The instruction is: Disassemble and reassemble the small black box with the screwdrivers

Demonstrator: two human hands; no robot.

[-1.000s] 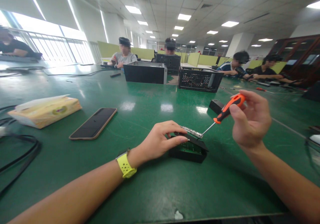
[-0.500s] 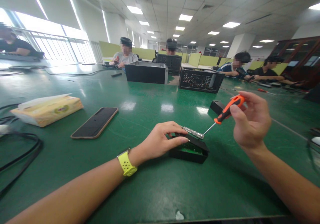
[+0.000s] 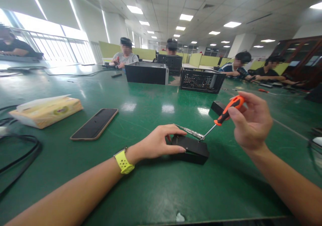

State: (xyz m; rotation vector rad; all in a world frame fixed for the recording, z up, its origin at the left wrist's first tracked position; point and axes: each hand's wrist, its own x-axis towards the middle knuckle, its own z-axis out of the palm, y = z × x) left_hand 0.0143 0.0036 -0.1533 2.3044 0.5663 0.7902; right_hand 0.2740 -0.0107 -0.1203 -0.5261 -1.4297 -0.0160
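A small black plastic case [image 3: 192, 156] lies on the green table before me, its lid [image 3: 193, 145] nearly down with a thin gap along the near edge. My left hand [image 3: 164, 140] grips the case at its left end, thumb in front and fingers behind. In my right hand [image 3: 251, 122] is an orange and black screwdriver [image 3: 230, 110], held by the handle. Its tip meets the lid's right far edge. Just behind the case lies a slim clear-handled tool [image 3: 192, 132], partly hidden by my left fingers.
A phone [image 3: 95, 124] and a tissue pack [image 3: 47, 111] lie to the left, near black cables [image 3: 22, 159]. A small black block [image 3: 217, 107] sits behind the screwdriver. Farther back stand black computer cases [image 3: 202, 81]. Several people sit around the table.
The lid has swung down over the green circuit board, which no longer shows. My left thumb has moved slightly down and left. The screwdriver has barely shifted.
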